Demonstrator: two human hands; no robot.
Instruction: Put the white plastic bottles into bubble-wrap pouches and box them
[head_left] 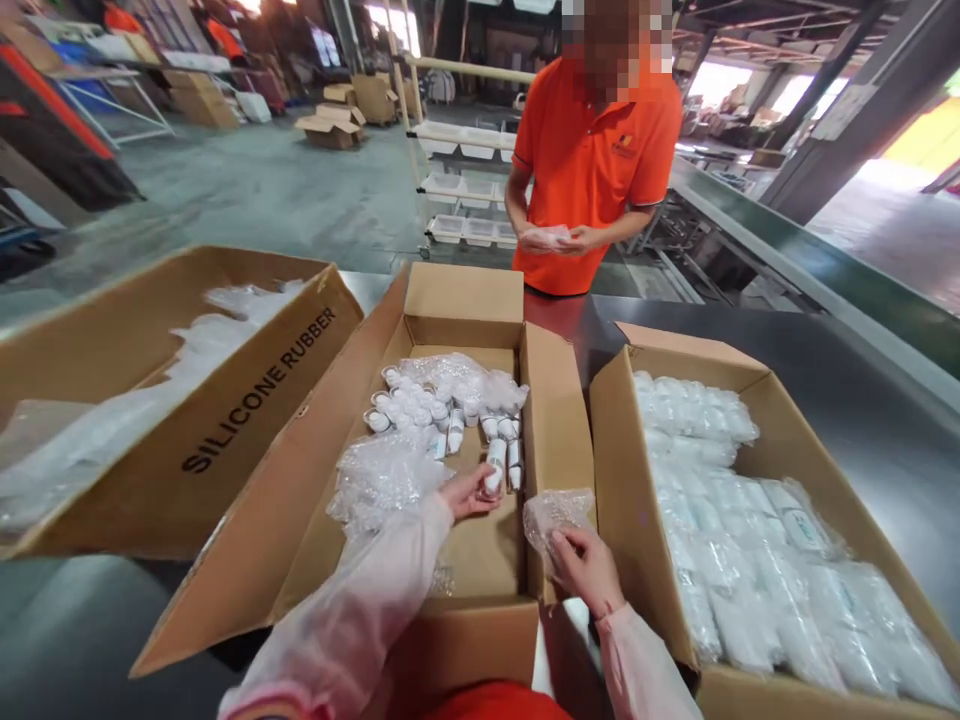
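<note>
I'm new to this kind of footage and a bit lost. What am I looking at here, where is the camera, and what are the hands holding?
One picture, taken by a camera worn on a person's head, looking down at their own bare hands. The left hand grips a small white plastic tube inside the open middle cardboard box, which holds more tubes and bubble wrap. The right hand pinches a small clear bubble-wrap bag. The cardboard box on the right is full of wrapped packets. A co-worker in an orange shirt stands across the dark table.
</note>
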